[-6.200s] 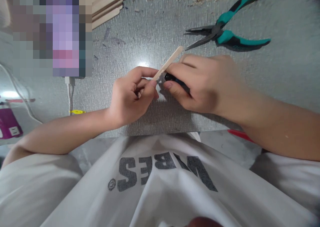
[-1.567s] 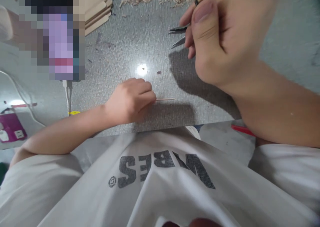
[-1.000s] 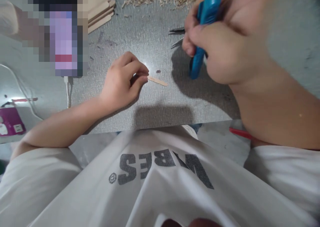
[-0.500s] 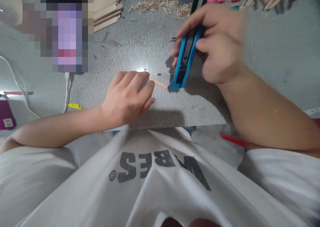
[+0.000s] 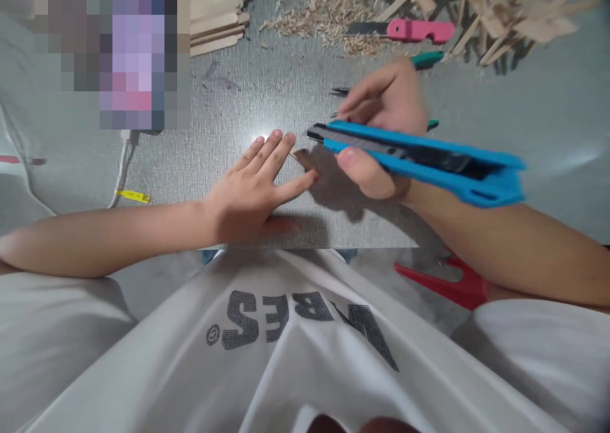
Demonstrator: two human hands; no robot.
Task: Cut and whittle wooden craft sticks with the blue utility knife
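Observation:
My left hand [image 5: 252,192] lies flat on the grey table, fingers stretched out and thumb spread. Between its index finger and thumb shows a small piece of wooden craft stick [image 5: 304,159], partly hidden by the fingers. My right hand [image 5: 391,106] grips a blue utility knife [image 5: 424,160] just right of that piece, above the tabletop. The knife is held nearly level, its tip pointing left toward my left fingers and its wide end over my right wrist. The tip looks apart from the wood.
At the back lie a stack of craft sticks [image 5: 219,17], a pile of wood shavings [image 5: 324,14], a pink-handled knife [image 5: 419,31] and a jumble of wooden sticks [image 5: 495,20]. A green pen [image 5: 427,59] is behind my right hand. A white cable [image 5: 122,166] with a yellow tag [image 5: 133,196] runs at left.
The blue knife has swung from upright with its end near the stick to nearly level, tip leftward. My left fingers have straightened and spread, and the thumb now reaches the stick's right end.

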